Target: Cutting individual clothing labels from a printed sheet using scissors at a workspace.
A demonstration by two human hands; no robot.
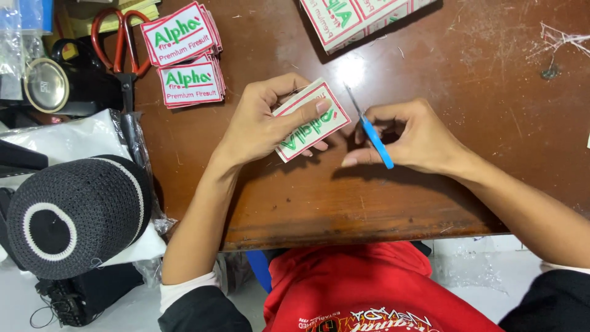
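We hold one white, red-bordered label (310,121); stacks of labels (184,55) lie far-left, a sheet (353,18) beyond.

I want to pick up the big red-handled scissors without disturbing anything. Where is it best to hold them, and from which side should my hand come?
Probably take the red-handled scissors by the two handle loops, coming from above. The loops lie flat and open near the table's far-left corner, while the dark blades point toward the near edge. The patch stacks sit close on the right, so keep the hand left of those.
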